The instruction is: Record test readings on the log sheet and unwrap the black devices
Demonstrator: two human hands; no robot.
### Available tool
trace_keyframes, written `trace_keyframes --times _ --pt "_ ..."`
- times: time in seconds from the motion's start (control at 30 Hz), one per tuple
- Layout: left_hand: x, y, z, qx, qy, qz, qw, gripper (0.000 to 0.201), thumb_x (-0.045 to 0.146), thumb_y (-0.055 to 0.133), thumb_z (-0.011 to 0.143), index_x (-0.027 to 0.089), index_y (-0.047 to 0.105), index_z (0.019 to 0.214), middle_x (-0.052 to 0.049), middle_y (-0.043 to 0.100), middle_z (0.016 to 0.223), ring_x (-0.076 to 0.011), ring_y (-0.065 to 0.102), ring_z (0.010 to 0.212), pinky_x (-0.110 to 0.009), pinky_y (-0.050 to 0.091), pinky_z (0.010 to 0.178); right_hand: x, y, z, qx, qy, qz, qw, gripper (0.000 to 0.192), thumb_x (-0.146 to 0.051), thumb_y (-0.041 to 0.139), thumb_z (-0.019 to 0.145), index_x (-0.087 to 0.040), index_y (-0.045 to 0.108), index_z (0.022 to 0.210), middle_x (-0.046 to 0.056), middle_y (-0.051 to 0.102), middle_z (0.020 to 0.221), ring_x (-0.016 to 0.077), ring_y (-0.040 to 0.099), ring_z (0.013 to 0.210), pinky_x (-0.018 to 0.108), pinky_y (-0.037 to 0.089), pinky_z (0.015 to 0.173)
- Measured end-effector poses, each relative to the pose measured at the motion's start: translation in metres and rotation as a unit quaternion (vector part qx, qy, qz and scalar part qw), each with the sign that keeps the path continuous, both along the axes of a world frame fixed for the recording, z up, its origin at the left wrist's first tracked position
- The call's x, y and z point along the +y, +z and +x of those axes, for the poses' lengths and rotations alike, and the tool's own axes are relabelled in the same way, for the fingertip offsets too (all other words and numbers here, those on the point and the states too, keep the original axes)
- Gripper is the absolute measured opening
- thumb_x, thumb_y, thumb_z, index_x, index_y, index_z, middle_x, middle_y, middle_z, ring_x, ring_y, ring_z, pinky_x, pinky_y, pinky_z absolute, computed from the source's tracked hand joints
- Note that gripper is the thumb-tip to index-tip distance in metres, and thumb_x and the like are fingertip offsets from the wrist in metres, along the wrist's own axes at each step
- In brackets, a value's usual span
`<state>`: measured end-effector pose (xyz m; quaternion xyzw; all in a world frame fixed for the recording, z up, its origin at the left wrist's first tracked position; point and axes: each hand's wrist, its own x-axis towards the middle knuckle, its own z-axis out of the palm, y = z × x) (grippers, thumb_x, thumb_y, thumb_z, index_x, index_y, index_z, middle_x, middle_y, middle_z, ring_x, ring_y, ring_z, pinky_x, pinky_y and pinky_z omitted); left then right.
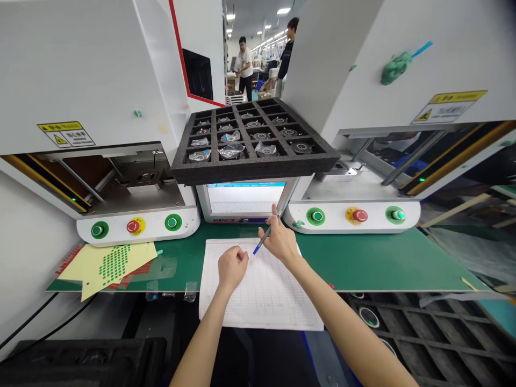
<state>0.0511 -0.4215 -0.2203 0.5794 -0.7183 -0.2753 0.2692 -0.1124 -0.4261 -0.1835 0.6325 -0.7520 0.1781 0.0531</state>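
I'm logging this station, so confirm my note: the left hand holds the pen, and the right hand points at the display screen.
Not quite: the head view shows the pen in the right hand, not the left hand. The right hand does point at the display screen.

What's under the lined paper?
Green benchtop under the far part; the paper extends past the benchtop's front edge. Anything sandwiched between paper and benchtop is covered, so can't tell.

left grip (233, 267): bare | right grip (281, 242): bare | forearms (208, 333): uncovered, slender, tapering toward wrists (224, 289)
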Motion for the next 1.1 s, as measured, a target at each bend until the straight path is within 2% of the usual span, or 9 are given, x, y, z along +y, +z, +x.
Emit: trace_keyframes --times 0.13,0.33,0.47,0.53,0.7,0.87,1.1 --pt "0.001 0.001 0.0 0.001 0.001 0.0 1.0 0.027 0.026 0.053 0.08 0.019 0.041 0.057 0.003 0.046 0.053 -0.0132 0.043 0.054 -0.026 0.027 0.059 0.0 -0.002 0.003 0.014 -0.007 0.002 1.0 0.025 -0.034 0.045 0.091 -0.013 0.054 0.099 0.023 0.03 0.153 0.0258 0.069 0.076 0.032 0.043 0.047" --pt "-0.001 -0.001 0.0 -0.001 0.003 0.006 1.0 0.027 0.027 0.052 0.081 0.019 0.041 0.058 0.003 0.045 0.052 -0.0129 0.042 0.053 -0.026 0.027 0.059 -0.006 0.006 -0.001 0.031 0.006 0.042 0.999 0.032 -0.036 0.047 0.091 -0.01 0.053 0.109 0.021 0.025 0.154 0.0263 0.069 0.08 0.033 0.044 0.047" --pt "-0.001 0.0 0.0 -0.002 0.001 0.008 1.0 0.027 0.028 0.052 0.081 0.019 0.041 0.057 0.003 0.045 0.053 -0.0131 0.042 0.054 -0.026 0.027 0.059 -0.002 0.015 -0.005 0.042 -0.004 0.015 0.999 0.029 -0.036 0.041 0.093 -0.012 0.055 0.101 0.022 0.032 0.152 0.0237 0.068 0.071 0.031 0.04 0.045" --pt "-0.001 0.001 -0.001 -0.003 0.001 0.008 1.0 0.027 0.027 0.051 0.081 0.019 0.04 0.057 0.003 0.045 0.053 -0.0132 0.042 0.054 -0.026 0.027 0.059 -0.003 0.021 -0.005 0.051 -0.005 0.004 0.999 0.029 -0.036 0.039 0.094 -0.012 0.055 0.098 0.023 0.029 0.153 0.0236 0.067 0.072 0.03 0.038 0.045" --pt "0.0 0.003 -0.001 -0.005 0.0 0.005 1.0 0.027 0.027 0.051 0.081 0.019 0.041 0.057 0.003 0.046 0.053 -0.0134 0.043 0.054 -0.026 0.027 0.059 -0.007 0.03 0.0 0.077 0.005 0.035 0.996 0.033 -0.034 0.04 0.093 -0.009 0.055 0.107 0.021 0.021 0.156 0.0229 0.065 0.068 0.03 0.034 0.042" --pt "0.001 0.002 0.0 -0.005 -0.002 0.004 1.0 0.027 0.026 0.052 0.081 0.019 0.041 0.057 0.003 0.046 0.053 -0.0134 0.044 0.055 -0.026 0.027 0.059 -0.004 0.032 0.003 0.082 0.031 0.004 0.996 0.031 -0.032 0.035 0.094 -0.011 0.057 0.099 0.021 0.023 0.156 0.023 0.064 0.071 0.029 0.035 0.042" --pt "0.001 0.003 0.0 -0.004 -0.003 0.008 1.0 0.027 0.025 0.052 0.081 0.019 0.042 0.057 0.003 0.044 0.052 -0.0133 0.044 0.055 -0.026 0.026 0.058 -0.009 0.04 0.006 0.102 0.016 0.078 0.992 0.033 -0.028 0.036 0.093 -0.01 0.054 0.115 0.019 0.018 0.158 0.0223 0.066 0.071 0.032 0.042 0.046"
